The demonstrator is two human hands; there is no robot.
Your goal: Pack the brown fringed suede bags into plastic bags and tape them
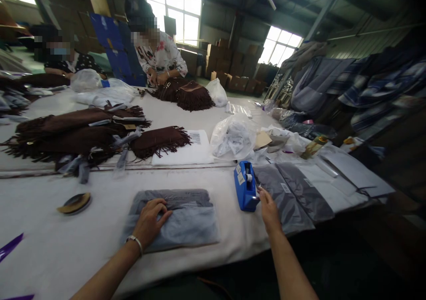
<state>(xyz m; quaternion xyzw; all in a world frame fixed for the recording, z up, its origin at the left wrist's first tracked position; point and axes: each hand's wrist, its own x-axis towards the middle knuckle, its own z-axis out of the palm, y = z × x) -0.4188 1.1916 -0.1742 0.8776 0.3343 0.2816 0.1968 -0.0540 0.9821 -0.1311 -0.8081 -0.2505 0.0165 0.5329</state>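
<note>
Just left of the blue tape dispenser [244,187], the left hand [151,222] is pressing down on the bagged grey garment [195,226], fingers loosely curled and gripping nothing. The garment is lying flat and looks soft, light and slippery in its film; a pinched bag edge is likely offering the surest hold. The right hand [269,209] is reaching to the dispenser's near end, and I cannot tell whether it is pinching anything. Beyond the dispenser, to its left, brown fringed pieces [159,141] are lying.
</note>
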